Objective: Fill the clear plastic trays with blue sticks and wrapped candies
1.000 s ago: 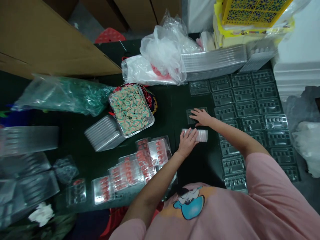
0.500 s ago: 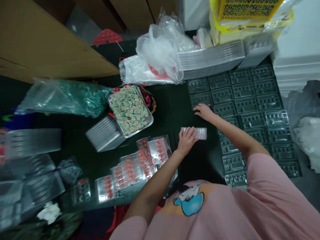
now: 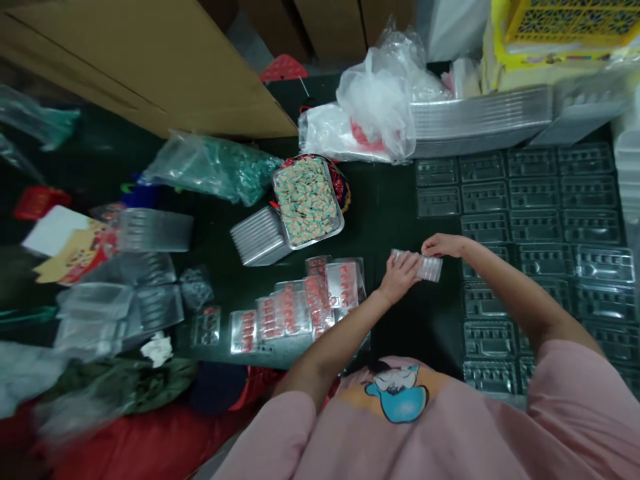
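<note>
**Left hand (image 3: 401,275) and right hand (image 3: 441,245) at a small stack of clear trays (image 3: 431,269)**

Nearest is the person's pink shirt (image 3: 350,433), with a blue cartoon print. Just beyond it, left of the left forearm, clear packs (image 3: 334,280) with red pieces (image 3: 347,287) overlap on the dark worktop (image 3: 395,213).

Farther in, the small stack lies on the worktop in front of the person, between these packs and the tray rows (image 3: 487,300) spread out at the right. The left hand lies over the stack's left part, its fingers curled round it. The right hand's fingers are drawn narrow at the upper edge; whether they pinch a tray, I cannot tell.

Beyond the packs stands a shallow metal tray (image 3: 320,239) heaped with small green-and-pale pieces (image 3: 305,200), a leaning stack of clear plastic (image 3: 260,237) just beside it on the left. Behind are a green plastic bag (image 3: 220,167), white bags (image 3: 375,100) and a long row of nested trays (image 3: 480,117). Farthest back are a cardboard box (image 3: 165,73) at left and a yellow crate (image 3: 575,23) at right.
</note>
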A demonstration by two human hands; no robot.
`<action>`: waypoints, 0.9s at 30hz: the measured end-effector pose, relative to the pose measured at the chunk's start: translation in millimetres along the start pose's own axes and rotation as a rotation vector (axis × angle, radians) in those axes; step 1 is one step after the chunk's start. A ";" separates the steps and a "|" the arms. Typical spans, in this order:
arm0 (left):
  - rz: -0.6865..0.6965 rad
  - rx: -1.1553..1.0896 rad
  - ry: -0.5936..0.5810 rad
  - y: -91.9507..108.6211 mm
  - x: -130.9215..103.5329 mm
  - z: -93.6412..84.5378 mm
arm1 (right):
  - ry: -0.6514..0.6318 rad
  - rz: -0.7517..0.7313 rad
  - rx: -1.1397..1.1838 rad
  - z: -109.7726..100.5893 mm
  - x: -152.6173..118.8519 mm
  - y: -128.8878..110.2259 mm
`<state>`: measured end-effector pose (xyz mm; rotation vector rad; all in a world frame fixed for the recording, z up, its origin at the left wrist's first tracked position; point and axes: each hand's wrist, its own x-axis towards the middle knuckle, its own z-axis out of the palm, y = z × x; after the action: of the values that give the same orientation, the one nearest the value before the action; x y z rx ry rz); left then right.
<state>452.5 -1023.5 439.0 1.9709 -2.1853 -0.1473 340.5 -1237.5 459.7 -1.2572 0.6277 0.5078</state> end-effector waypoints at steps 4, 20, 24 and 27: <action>-0.017 -0.016 0.002 0.3 0.0 -0.6 | 0.034 0.033 0.022 6.5 1.4 -2.8; -0.010 -0.090 0.063 -3.8 0.3 0.4 | 0.012 -0.078 -0.193 5.2 -3.0 -0.9; 0.003 -0.090 0.043 -2.7 -4.6 -0.3 | -0.038 -0.030 -0.114 6.8 -2.7 -4.5; -0.004 -0.100 0.005 -1.2 -3.5 -1.9 | 0.001 -0.019 -0.087 11.0 -4.1 -5.9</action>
<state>454.4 -1020.0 440.3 1.9205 -2.1275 -0.2470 343.1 -1228.3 468.7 -1.3446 0.5989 0.5236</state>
